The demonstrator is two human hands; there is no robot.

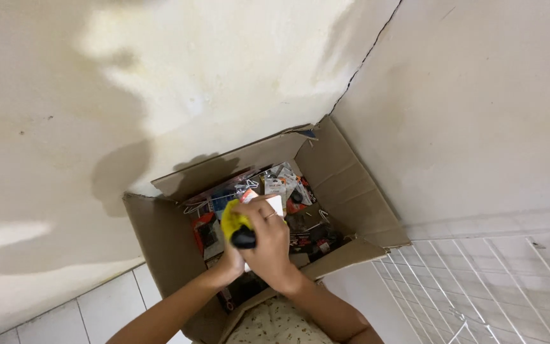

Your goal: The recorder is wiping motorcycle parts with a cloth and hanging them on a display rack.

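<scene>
Both hands together over open cardboard box (351, 191), near side. Right hand (274, 245) wraps small thing, yellow top, black end (239, 229), plus white card (276, 205) behind. Left hand (230, 262) mostly hidden under right; grip cannot tell. Thing looks light, stiff, maybe plastic; best held round middle. Box full of small packets (284, 185) and wire hooks, jumbled, hard to make out. Floor tiles (109, 306) near left.

Both forearms enter from 6 o'clock, converging toward centre frame. Right hand (268, 245) on top, fingers curled shut, ring on one finger, knuckles toward 12 o'clock. Left hand (230, 261) pressed against it at 9 o'clock, mostly hidden, wrist bent.
</scene>
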